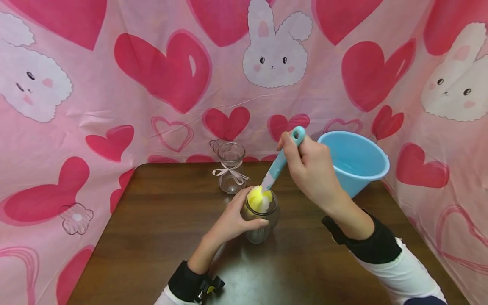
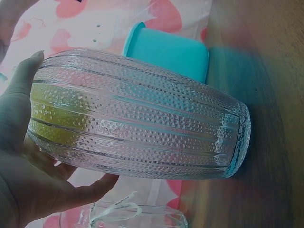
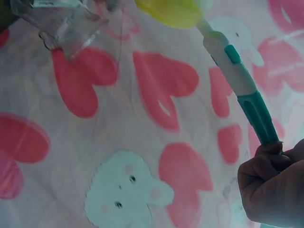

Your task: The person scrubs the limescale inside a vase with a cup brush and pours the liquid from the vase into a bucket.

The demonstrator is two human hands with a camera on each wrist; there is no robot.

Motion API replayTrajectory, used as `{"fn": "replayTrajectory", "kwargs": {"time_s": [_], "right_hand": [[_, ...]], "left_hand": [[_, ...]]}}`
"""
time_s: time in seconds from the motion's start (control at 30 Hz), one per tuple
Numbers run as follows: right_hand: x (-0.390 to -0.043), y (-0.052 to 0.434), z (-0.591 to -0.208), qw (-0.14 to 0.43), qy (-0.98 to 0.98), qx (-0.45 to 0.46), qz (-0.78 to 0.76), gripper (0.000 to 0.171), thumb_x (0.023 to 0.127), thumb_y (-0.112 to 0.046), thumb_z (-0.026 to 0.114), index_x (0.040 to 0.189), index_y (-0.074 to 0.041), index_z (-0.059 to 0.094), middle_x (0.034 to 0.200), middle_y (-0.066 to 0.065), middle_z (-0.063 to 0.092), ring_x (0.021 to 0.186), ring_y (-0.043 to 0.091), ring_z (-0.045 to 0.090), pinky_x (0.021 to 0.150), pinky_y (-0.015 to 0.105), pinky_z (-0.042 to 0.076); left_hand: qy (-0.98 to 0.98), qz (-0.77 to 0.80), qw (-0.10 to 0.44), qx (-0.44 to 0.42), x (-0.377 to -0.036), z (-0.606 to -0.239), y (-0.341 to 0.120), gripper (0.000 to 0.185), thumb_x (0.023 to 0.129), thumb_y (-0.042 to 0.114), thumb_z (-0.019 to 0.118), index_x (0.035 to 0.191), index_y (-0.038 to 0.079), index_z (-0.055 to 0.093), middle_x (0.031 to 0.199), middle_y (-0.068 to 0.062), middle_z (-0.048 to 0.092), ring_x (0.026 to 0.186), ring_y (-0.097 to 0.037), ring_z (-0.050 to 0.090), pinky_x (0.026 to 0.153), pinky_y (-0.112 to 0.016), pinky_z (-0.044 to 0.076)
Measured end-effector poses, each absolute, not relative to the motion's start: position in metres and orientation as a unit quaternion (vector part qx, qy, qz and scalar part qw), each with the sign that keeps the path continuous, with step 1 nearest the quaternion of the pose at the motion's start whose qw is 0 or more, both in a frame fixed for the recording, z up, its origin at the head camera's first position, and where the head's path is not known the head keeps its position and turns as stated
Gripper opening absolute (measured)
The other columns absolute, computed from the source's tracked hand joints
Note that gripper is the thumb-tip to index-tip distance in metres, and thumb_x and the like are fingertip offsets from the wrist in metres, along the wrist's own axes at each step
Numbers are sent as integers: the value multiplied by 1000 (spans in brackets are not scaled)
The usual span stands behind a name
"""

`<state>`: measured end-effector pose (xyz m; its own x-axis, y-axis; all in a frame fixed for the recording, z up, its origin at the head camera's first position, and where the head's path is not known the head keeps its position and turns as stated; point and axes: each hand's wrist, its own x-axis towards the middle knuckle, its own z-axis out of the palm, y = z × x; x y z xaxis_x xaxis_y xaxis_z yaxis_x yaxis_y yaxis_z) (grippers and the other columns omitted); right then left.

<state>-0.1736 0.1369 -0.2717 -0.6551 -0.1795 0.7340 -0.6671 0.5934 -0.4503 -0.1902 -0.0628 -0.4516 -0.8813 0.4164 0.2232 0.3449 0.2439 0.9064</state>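
Around the upper part of a ribbed, dimpled clear glass jar [image 1: 259, 234], my left hand [image 1: 230, 220] curls its fingers and thumb. The jar [image 2: 142, 118] fills the middle of the left wrist view. A sponge bottle brush [image 1: 277, 166] slants down into its mouth, its yellow-and-white sponge head [image 1: 258, 198] partly inside and partly above the rim. Yellow shows through the glass beside my left hand [image 2: 33, 175]. My right hand [image 1: 314, 169] grips the blue end of the brush handle. In the right wrist view, the fingers of that hand [image 3: 273, 185] wrap the handle's end [image 3: 259, 114].
Behind the gripped jar stands a smaller clear glass jar [image 1: 231, 159] with a white ribbon bow. A light blue basin [image 1: 358, 173] sits at the back right, beyond my right forearm. A pink heart-and-rabbit cloth [image 1: 160, 123] hangs around the dark wooden table [image 1: 160, 237].
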Motion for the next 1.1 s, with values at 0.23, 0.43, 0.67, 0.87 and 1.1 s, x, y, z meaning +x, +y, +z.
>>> {"fn": "replayTrajectory", "kwargs": {"time_s": [0.23, 0.43, 0.67, 0.87, 1.1], "right_hand": [[-180, 133, -289, 312, -842, 272, 347, 19, 103, -12, 64, 86, -5, 60, 61, -3, 41, 51, 10, 38, 46, 29, 33], [-179, 138, -276, 364, -818, 270, 355, 14, 103, -11, 62, 98, 1, 67, 60, 0, 44, 48, 11, 35, 46, 26, 32], [-187, 136, -284, 392, -811, 289, 324, 21, 106, -16, 60, 98, 3, 65, 72, 7, 61, 53, 11, 44, 50, 26, 38], [-185, 135, -282, 424, -792, 297, 324, 21, 104, -16, 61, 97, 4, 64, 73, 9, 63, 51, 13, 43, 48, 26, 37], [-186, 132, -289, 442, -792, 297, 299, 33, 109, -25, 54, 96, 4, 64, 77, 12, 67, 57, 21, 60, 51, 34, 50]], "left_hand": [[783, 568, 41, 251, -190, -455, -61, 88, 80, 33, 91, 154, 22, 44, 137, 0, 54, 117, -18, 57, 101, -44, 48], [786, 565, 41, 247, -189, -456, -60, 89, 79, 34, 91, 154, 21, 44, 138, 1, 54, 123, -19, 55, 106, -48, 45], [787, 563, 35, 249, -190, -454, -62, 89, 79, 35, 91, 153, 22, 44, 139, 2, 54, 124, -17, 54, 107, -49, 44], [791, 561, 34, 244, -190, -452, -63, 90, 79, 34, 91, 155, 22, 43, 142, 1, 53, 128, -18, 53, 109, -50, 42], [787, 564, 35, 246, -190, -452, -63, 88, 80, 32, 91, 154, 20, 44, 141, -1, 54, 126, -19, 53, 109, -50, 43]]}}
